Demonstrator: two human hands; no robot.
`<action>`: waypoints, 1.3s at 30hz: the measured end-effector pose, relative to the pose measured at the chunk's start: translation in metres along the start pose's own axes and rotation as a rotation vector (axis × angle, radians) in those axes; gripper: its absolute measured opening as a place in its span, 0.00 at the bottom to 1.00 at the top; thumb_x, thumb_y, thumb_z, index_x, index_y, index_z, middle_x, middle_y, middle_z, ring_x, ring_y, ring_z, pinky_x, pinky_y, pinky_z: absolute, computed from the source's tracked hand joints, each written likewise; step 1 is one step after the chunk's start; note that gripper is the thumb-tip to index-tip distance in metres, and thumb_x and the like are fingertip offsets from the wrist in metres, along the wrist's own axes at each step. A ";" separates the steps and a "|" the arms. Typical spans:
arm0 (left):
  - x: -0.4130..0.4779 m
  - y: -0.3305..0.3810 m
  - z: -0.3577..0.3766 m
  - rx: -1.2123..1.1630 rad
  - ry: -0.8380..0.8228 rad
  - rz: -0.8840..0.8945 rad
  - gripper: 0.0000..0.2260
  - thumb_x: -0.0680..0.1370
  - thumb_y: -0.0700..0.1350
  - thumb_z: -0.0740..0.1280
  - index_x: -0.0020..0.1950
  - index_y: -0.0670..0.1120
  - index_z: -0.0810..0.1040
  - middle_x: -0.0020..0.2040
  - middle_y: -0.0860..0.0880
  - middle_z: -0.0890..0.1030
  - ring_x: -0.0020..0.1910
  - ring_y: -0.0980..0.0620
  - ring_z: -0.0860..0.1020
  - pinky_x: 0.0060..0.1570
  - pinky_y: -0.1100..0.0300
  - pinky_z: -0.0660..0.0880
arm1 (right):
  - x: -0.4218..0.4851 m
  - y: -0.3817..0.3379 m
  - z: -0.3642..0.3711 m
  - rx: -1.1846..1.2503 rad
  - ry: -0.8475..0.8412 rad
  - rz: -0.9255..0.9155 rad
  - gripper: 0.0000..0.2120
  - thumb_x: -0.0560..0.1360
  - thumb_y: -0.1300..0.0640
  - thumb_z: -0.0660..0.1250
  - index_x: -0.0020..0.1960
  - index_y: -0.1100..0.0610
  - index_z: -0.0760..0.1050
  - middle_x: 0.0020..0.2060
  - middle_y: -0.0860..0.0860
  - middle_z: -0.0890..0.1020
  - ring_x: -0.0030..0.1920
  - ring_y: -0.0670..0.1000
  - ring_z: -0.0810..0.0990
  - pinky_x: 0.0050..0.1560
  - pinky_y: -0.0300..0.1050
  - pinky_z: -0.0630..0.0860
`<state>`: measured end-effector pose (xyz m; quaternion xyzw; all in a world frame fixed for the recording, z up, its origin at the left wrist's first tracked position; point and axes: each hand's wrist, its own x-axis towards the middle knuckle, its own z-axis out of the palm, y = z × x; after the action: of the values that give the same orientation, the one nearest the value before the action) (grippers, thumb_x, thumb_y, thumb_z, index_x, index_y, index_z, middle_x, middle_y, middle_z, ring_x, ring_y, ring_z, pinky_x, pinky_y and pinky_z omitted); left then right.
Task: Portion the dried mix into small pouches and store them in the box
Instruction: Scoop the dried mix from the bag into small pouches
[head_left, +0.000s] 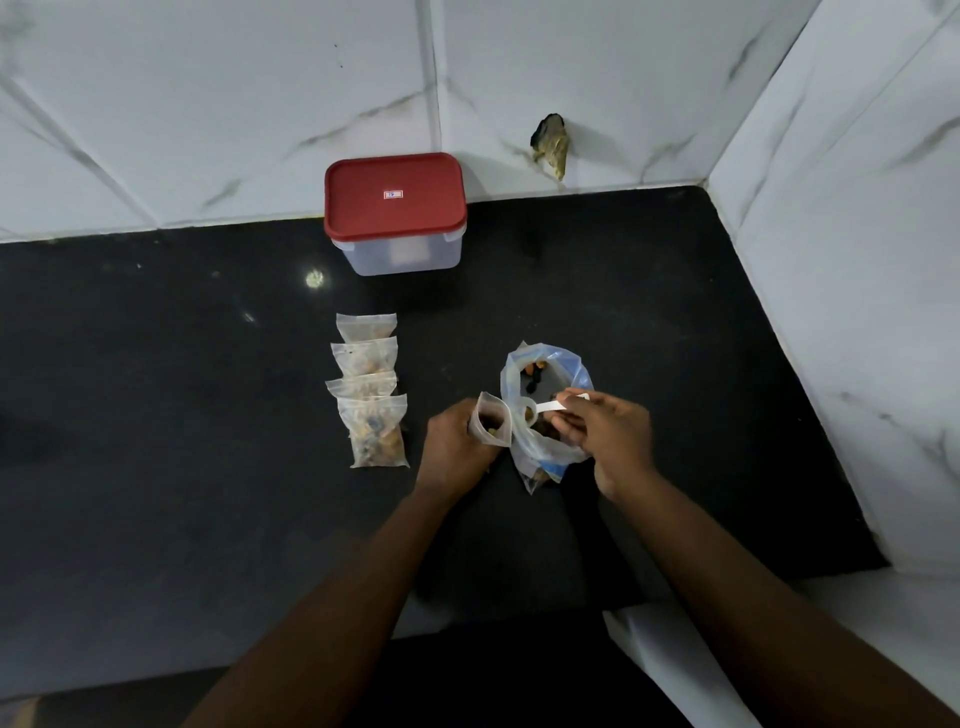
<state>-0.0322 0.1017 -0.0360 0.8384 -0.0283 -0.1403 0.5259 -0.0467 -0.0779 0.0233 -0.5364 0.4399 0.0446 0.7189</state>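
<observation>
Left hand (457, 441) curls round a small clear plastic zip pouch (491, 421), holding it upright with its mouth open, against the side of the large clear-and-blue plastic bag (550, 364) of dried mix. Judged reason: short transfer path, less spillage. Right hand (610, 431) pinches the handle of a white plastic scoop (543, 408); the bowl sits over the bag's mouth, just beside the pouch, and appears loaded. The pouch is partly filled.

4 filled clear pouches (369, 387) lie overlapped in 1 row on the black stone countertop (156, 415), left of the work, probably staged for boxing. The translucent rectangular plastic box (395, 218), red lid on, stands by the wall, well apart. Step in hand: filling pouch 5.
</observation>
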 end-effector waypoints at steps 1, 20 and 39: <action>0.000 0.000 0.000 0.013 0.001 0.007 0.11 0.76 0.40 0.75 0.50 0.57 0.81 0.48 0.55 0.84 0.46 0.60 0.83 0.48 0.58 0.83 | 0.001 -0.001 0.001 0.031 0.009 0.031 0.05 0.74 0.67 0.74 0.50 0.62 0.83 0.42 0.58 0.87 0.42 0.52 0.88 0.44 0.42 0.85; -0.007 0.004 -0.006 -0.064 -0.041 0.067 0.11 0.73 0.43 0.79 0.52 0.51 0.81 0.48 0.54 0.84 0.48 0.58 0.83 0.48 0.64 0.80 | 0.000 -0.012 -0.030 0.308 -0.020 0.051 0.08 0.76 0.68 0.71 0.55 0.66 0.81 0.49 0.61 0.86 0.45 0.55 0.88 0.46 0.44 0.85; -0.009 0.031 -0.024 -0.177 0.059 0.287 0.12 0.72 0.41 0.80 0.48 0.49 0.78 0.43 0.53 0.82 0.43 0.54 0.82 0.43 0.63 0.77 | -0.058 -0.018 -0.007 -0.760 -0.492 -1.057 0.09 0.73 0.60 0.77 0.53 0.55 0.86 0.48 0.44 0.86 0.51 0.41 0.84 0.53 0.37 0.80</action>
<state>-0.0317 0.1108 0.0031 0.7798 -0.1195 -0.0409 0.6131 -0.0769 -0.0676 0.0753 -0.8674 -0.1020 -0.0401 0.4853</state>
